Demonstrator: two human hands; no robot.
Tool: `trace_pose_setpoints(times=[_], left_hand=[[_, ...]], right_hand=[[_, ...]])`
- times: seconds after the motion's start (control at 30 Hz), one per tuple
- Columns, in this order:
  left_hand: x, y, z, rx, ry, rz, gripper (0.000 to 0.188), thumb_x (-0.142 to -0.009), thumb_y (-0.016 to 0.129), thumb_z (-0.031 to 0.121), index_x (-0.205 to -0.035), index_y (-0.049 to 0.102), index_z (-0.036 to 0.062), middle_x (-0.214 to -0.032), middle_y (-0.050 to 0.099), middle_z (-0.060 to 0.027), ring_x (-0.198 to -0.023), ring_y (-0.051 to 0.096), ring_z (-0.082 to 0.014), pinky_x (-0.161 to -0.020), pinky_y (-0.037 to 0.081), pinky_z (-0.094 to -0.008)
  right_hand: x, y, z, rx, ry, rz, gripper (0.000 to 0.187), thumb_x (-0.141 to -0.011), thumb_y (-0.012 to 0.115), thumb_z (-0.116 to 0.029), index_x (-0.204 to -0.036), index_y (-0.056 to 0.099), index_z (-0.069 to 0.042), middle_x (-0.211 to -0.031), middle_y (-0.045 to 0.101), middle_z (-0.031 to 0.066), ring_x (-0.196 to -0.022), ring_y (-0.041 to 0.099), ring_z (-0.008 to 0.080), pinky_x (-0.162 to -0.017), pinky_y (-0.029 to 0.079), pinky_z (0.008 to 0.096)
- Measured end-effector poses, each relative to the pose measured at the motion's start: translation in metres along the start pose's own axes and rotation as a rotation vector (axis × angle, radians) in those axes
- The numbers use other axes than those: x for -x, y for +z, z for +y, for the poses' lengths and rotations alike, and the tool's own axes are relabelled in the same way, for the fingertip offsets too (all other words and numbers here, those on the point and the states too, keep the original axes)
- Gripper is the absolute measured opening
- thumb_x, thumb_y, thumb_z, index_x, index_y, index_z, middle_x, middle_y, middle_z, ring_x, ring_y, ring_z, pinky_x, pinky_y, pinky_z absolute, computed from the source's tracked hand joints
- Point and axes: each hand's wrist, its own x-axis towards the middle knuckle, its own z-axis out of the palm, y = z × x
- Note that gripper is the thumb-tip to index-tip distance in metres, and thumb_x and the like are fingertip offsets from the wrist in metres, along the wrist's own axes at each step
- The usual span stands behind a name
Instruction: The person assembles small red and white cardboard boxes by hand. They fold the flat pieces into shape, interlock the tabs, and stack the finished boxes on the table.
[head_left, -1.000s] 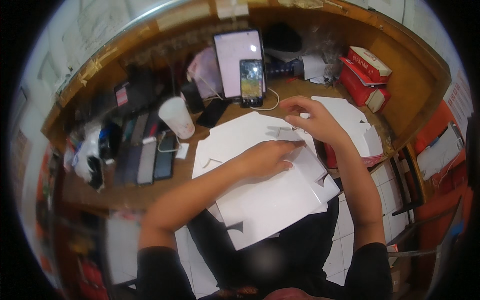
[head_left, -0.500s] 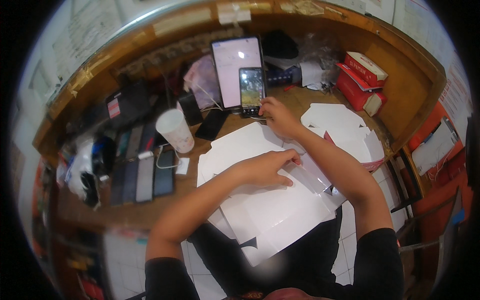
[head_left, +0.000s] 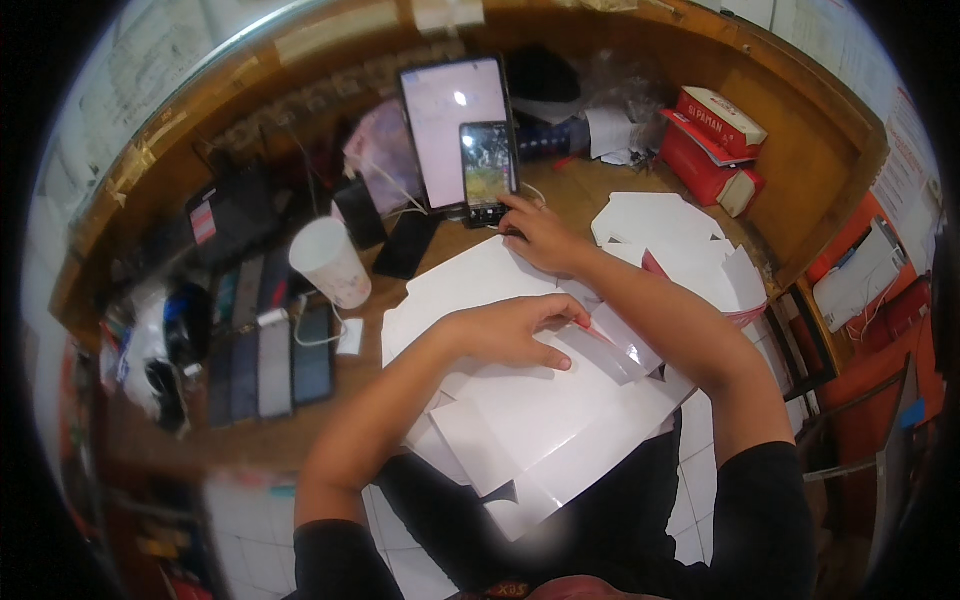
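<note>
The flat cardboard sheet lies on the worktop — a paper cup to its left, a stack of cut sheets to its right. Behind it a phone leans on a tablet; boxes sit behind and to the right.

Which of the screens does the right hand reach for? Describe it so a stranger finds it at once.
Start at the wooden desk and find the large tablet propped upright at its back. The smartphone leans against the tablet's lower right, with the right hand at its base. It is smaller, and its screen is dark and colourful, not pale.
</note>
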Motion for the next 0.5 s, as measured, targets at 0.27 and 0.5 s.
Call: trace_pose_setpoints(times=[0.27,0.5], left_hand=[[0.0038,0.0003,-0.0037,0.182,-0.021,0.05,0.055,-0.092,0.071,-0.001,-0.142,0.049,0.0025,-0.156,0.045,-0.0137,-0.153,0.034,-0.0247,-0.129,0.023,-0.0399],[0.0056,0.0033,-0.0031,0.217,0.008,0.066,0.054,-0.091,0.07,-0.003,-0.141,0.05,0.0021,-0.156,0.046,-0.0134,-0.153,0.035,-0.0241,-0.129,0.023,-0.0395]], right_hand=[[0.0044,0.0045,0.0045,0.027,-0.067,0.211,0.019,-0.086,0.072,-0.009,-0.104,0.067,-0.008,-0.159,0.042,0.0152,-0.143,0.04,0.044,-0.118,0.035,0.0489],[0.0052,0.0005,0.0031,0.002,-0.009,0.183,0.022,-0.085,0.072,-0.012,-0.106,0.067,-0.008,-0.16,0.04,0.0159,-0.146,0.037,0.0427,-0.118,0.035,0.0495]])
